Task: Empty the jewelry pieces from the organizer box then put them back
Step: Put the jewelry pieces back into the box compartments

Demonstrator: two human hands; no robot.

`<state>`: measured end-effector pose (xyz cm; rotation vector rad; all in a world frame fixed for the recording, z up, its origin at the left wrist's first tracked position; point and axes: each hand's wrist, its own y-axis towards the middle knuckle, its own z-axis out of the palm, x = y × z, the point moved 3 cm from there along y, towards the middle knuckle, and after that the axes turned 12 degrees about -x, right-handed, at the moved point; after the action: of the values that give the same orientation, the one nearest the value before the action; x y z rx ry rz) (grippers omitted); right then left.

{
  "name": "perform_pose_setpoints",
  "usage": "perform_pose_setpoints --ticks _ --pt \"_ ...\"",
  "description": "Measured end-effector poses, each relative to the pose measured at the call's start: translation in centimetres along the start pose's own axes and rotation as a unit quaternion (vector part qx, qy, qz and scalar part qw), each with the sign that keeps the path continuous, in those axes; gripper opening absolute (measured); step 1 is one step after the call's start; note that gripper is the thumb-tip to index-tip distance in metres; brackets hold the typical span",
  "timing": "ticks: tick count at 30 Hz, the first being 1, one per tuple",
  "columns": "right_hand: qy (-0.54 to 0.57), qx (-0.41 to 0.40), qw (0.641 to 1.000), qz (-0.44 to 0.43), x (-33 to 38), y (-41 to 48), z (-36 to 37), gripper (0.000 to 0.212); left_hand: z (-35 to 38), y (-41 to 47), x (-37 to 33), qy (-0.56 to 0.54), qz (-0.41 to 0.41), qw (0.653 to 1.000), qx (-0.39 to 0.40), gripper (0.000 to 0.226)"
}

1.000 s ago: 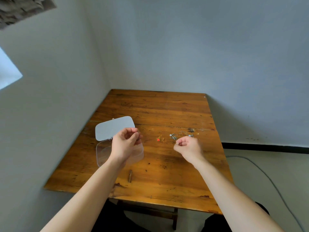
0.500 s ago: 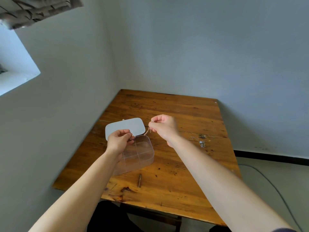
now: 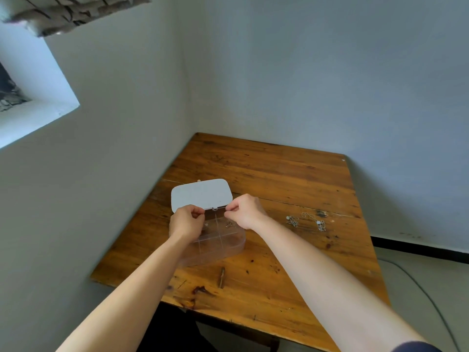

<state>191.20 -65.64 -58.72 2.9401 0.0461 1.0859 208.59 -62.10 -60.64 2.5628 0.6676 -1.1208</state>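
Observation:
The clear organizer box (image 3: 223,246) sits on the wooden table (image 3: 279,179), its white lid (image 3: 201,194) folded open toward the back. My left hand (image 3: 186,223) and my right hand (image 3: 245,210) hover over the box's rear compartments, both with fingers pinched. They seem to hold a thin necklace chain whose end (image 3: 229,223) dangles into the right rear compartment. A small piece (image 3: 206,224) lies in the left rear compartment. Several jewelry pieces (image 3: 293,221) and chains (image 3: 320,224) lie loose on the table to the right of the box.
The table stands in a room corner, with walls close on its left and back sides. A small dark stick (image 3: 222,276) lies on the wood in front of the box. A grey cable (image 3: 418,288) runs across the floor at the right.
My right hand went from the loose pieces on the right over to the box with a chain. Both hands have come down over the rear compartments. The view has shifted left.

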Motion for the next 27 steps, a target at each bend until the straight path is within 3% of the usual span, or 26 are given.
perform_pose_setpoints --ticks 5,12,18,23,27 --pt "0.012 -0.028 0.999 -0.030 0.1 -0.6 -2.7 0.020 -1.3 -0.3 -1.6 0.010 0.065 0.998 -0.025 0.014" --pt "0.033 -0.086 0.996 0.004 -6.5 -4.7 -6.6 0.021 0.1 -5.0 -5.4 0.031 0.248 0.968 -0.031 0.013" --pt "-0.038 -0.105 0.990 0.085 -15.4 -9.1 -7.7 0.023 6.1 -10.6 -7.6 0.028 0.371 0.926 0.056 0.017" --pt "-0.077 -0.132 0.978 0.140 -19.9 -10.4 -9.7 0.030 11.0 -13.3 -8.3 0.091 0.387 0.901 0.173 0.036" --pt "-0.099 -0.118 0.981 0.121 -21.7 -9.5 -10.3 0.050 13.8 -13.9 -9.1 0.159 0.396 0.876 0.223 0.049"
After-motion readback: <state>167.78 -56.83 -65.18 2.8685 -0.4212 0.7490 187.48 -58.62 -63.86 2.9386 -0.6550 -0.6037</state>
